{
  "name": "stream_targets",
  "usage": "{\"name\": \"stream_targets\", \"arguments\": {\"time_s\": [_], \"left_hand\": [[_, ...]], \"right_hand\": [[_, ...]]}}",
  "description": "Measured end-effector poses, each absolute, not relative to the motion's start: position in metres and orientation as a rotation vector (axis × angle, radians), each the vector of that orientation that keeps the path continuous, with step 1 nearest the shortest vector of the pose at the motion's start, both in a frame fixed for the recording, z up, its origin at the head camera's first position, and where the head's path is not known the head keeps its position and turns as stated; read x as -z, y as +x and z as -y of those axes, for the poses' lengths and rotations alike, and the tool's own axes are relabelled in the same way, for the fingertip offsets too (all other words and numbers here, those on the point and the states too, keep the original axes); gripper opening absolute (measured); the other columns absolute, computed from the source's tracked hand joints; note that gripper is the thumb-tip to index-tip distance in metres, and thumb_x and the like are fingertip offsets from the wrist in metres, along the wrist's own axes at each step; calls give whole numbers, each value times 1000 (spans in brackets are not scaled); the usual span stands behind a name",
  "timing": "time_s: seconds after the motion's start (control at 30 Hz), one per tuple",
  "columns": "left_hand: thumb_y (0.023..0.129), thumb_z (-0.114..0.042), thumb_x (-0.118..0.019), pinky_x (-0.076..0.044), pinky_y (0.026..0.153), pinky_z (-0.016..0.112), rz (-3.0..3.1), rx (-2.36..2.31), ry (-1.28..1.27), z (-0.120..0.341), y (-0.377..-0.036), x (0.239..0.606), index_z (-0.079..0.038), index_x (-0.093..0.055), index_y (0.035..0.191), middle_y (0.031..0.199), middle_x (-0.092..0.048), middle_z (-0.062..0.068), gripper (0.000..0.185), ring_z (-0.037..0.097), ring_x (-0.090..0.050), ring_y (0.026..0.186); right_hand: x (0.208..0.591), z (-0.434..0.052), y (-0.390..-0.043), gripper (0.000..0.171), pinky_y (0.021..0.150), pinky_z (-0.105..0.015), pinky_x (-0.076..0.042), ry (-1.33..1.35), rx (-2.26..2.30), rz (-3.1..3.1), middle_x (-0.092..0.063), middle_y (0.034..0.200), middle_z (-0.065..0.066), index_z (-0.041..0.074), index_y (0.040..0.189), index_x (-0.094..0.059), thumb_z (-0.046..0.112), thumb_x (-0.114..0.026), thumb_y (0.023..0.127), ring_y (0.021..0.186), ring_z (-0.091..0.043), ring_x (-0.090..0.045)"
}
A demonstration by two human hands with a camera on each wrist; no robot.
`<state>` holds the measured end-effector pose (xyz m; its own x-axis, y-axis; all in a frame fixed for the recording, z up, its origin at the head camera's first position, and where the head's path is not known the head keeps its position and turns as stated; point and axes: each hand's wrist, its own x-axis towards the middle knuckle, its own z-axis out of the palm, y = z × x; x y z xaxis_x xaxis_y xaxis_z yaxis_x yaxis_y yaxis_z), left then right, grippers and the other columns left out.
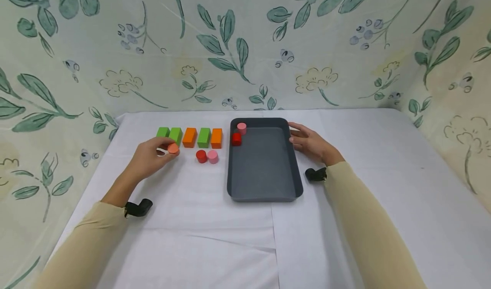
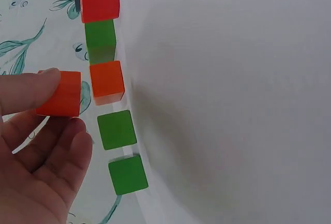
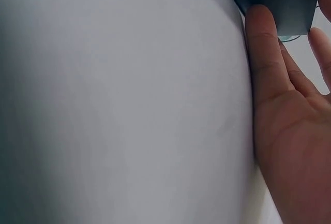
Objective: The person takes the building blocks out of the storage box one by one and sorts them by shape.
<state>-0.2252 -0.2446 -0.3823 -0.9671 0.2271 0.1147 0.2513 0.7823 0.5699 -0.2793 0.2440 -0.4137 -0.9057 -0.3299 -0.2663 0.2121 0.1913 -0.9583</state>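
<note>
My left hand point(image 1: 150, 157) pinches a small orange cylinder point(image 1: 173, 148) between thumb and fingertips, just in front of the left end of a row of blocks. Seen from the left wrist, the thumb lies over the face of the orange piece point(image 2: 64, 94). My right hand point(image 1: 311, 144) touches the right side of a dark grey tray point(image 1: 264, 198) near its far corner. In the right wrist view, fingertips point(image 3: 260, 19) rest against the tray's outer wall point(image 3: 287, 6). Inside the tray's far left corner are a pink cylinder point(image 1: 241, 129) and a red cylinder point(image 1: 236, 139).
The row holds several green blocks point(image 1: 204, 138) and orange blocks point(image 1: 189, 138), left of the tray. In front of it stand another red cylinder point(image 1: 201, 156) and another pink cylinder point(image 1: 212, 156), side by side. A white cloth point(image 1: 215, 255) covers the table; a leaf-print curtain point(image 1: 245, 46) hangs behind.
</note>
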Motion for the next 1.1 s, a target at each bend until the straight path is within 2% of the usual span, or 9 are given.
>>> {"name": "stream_targets", "arguments": {"time_s": [0.4,0.67,0.9,1.1], "left_hand": [[92,-14,-68,-54,97,48,3037,1051,-316,223,-240,395,-3,-61,127,122,-65,18,38,34,-62,111],[92,-12,-67,-53,100,46,3131,1133,-180,222,-242,395,-3,-59,130,128,-60,20,40,35,-58,116],[91,-14,-69,-55,96,42,3160,1175,-127,222,-242,396,-4,-59,132,129,-58,20,44,34,-58,113],[91,-13,-68,-53,98,42,3181,1146,-118,221,-242,397,-3,-58,132,126,-60,19,44,32,-55,110]], "right_hand": [[415,-245,-280,70,125,-50,-24,-117,1778,-2049,-15,168,-9,26,159,-18,12,-54,101,153,-30,-25],[416,-243,-280,72,124,-49,-25,-112,1784,-2054,-15,168,-9,27,159,-20,14,-57,100,153,-30,-26],[414,-243,-279,72,125,-50,-24,-113,1769,-2064,-14,168,-9,27,159,-18,14,-56,100,153,-31,-24],[413,-242,-277,71,125,-49,-23,-108,1772,-2059,-14,168,-9,25,160,-17,11,-54,101,154,-30,-23]]}}
